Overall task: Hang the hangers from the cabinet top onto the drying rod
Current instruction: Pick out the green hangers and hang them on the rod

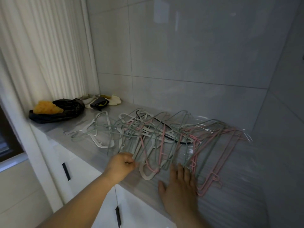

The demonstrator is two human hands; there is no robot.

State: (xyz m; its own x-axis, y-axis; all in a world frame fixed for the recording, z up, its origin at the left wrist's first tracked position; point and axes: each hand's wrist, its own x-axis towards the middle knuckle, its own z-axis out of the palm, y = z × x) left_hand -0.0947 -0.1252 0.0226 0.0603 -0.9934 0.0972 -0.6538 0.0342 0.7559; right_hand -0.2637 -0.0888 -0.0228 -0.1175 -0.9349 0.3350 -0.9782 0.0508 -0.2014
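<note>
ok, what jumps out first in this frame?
A tangled heap of green, pink and white hangers sprawls across the cabinet top. The left hand pinches hangers at the heap's near edge; the right hand lies flat against it. A black bag holding something yellow sits at the far left.

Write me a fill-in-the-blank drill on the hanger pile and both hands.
1. The left hand and the right hand both reach the pile, but only the ____ one pinches hangers.
2. The hangers farthest to the right are ____.
3. The yellow lump sits in a ____ bag.

Missing words: left; pink; black.
</note>
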